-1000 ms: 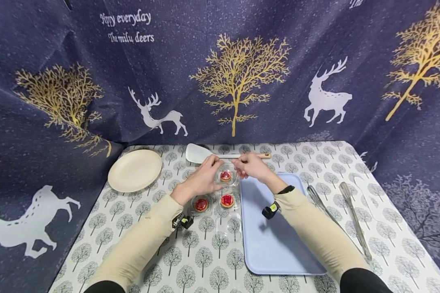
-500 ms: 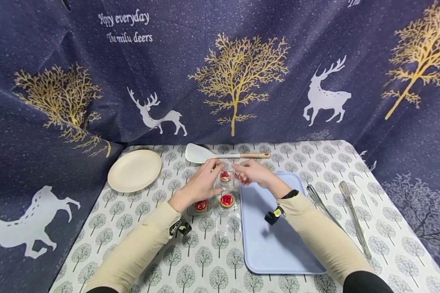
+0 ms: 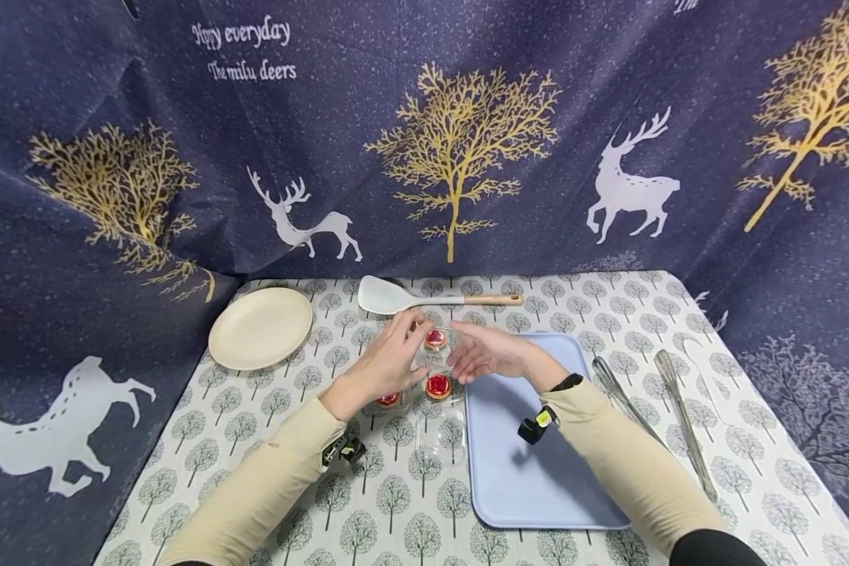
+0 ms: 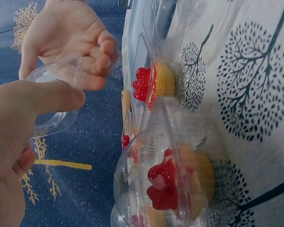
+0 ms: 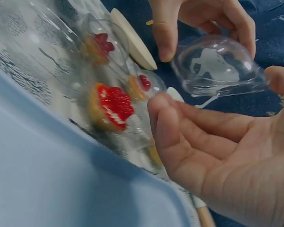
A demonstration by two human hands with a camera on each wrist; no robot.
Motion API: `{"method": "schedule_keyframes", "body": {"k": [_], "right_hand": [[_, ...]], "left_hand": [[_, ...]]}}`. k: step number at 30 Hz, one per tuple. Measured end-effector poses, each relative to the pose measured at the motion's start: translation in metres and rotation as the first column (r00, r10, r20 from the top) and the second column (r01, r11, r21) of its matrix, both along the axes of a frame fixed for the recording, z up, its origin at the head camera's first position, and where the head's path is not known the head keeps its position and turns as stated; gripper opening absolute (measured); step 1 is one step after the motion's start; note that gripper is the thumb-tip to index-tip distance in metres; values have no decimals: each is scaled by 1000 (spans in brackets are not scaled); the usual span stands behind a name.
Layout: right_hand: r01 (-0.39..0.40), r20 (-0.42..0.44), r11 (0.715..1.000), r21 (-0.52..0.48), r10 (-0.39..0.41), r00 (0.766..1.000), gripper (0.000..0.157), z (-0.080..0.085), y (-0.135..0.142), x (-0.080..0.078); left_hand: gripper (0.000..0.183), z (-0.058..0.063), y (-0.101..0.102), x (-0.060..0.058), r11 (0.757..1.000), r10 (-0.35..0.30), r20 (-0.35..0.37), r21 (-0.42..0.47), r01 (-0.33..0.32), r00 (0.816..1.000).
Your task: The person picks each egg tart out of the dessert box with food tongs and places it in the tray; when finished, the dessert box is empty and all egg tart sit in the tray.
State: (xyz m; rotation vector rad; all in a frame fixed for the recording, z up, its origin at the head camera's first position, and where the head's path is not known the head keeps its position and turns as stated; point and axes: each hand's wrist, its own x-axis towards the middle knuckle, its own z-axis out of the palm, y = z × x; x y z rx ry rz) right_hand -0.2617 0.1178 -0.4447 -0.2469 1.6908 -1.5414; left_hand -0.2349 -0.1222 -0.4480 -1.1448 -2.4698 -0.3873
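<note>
My left hand point(image 3: 389, 354) pinches a clear plastic dome-shaped pastry container point(image 5: 213, 66) between thumb and fingers, above the table. A deer on the backdrop shows through it in the right wrist view. My right hand point(image 3: 491, 351) faces it with loosely extended fingers; its thumb is at the container's edge, and contact is hard to tell. Below lie red-topped tarts: one point(image 3: 439, 386) sits bare in an opened clear shell point(image 3: 441, 444), one point(image 4: 175, 179) is under a clear dome, and a far one point(image 3: 435, 339) shows between my hands.
A light blue tray point(image 3: 538, 472) lies right of the tarts. Further right are a whisk point(image 3: 630, 401) and metal tongs point(image 3: 682, 424). A white spatula point(image 3: 385, 297) with a wooden handle lies behind my hands. At the back left is a cream plate point(image 3: 260, 328).
My right hand has gone from pinching near the container to spread, extended fingers, turning and lowering slightly. My left hand stays nearly in place, shifted a little.
</note>
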Motion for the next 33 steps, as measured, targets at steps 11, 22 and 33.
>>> {"method": "schedule_keyframes", "body": {"k": [11,22,33], "right_hand": [[-83,158,960,-266,129,979,70,-13,1,7],[-115,59,963,-243,133,989,65,-14,3,11],[-102,-127,981,-162,82,988,52,-15,7,11]], "left_hand": [[74,-3,-1,11,994,-72,-28,84,74,997],[69,-9,-5,16,973,-158,-73,159,168,985],[50,-7,-2,27,932,-200,-93,290,219,975]]}}
